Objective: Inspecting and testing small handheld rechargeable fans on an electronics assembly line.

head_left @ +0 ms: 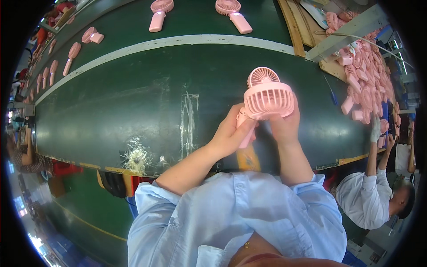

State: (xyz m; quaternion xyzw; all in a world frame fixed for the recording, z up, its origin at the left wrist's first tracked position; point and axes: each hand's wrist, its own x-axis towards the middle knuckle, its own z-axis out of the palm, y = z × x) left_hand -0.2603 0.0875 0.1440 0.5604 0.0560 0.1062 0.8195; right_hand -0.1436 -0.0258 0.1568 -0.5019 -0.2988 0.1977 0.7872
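Over the near part of the green worktop, I hold a pink handheld fan [269, 100] in front of me. Its round ribbed head is tilted toward me. My left hand [231, 131] is closed around a pink handle that shows between thumb and fingers and below them. Against the right side of the ribbed head, my right hand [287, 124] is closed, its fingers partly hidden behind. A second round pink fan grille [263, 75] shows just beyond the first head. The overlap hides whether it belongs to a separate fan and which head joins the handle.
Beyond a pale rail [191, 40], several pink fans [156, 18] lie spaced along a green belt. A large pile of pink fans [362, 80] is at the right, where a co-worker [367, 196] reaches in. Clear tape scraps [137, 155] stick to the near edge.
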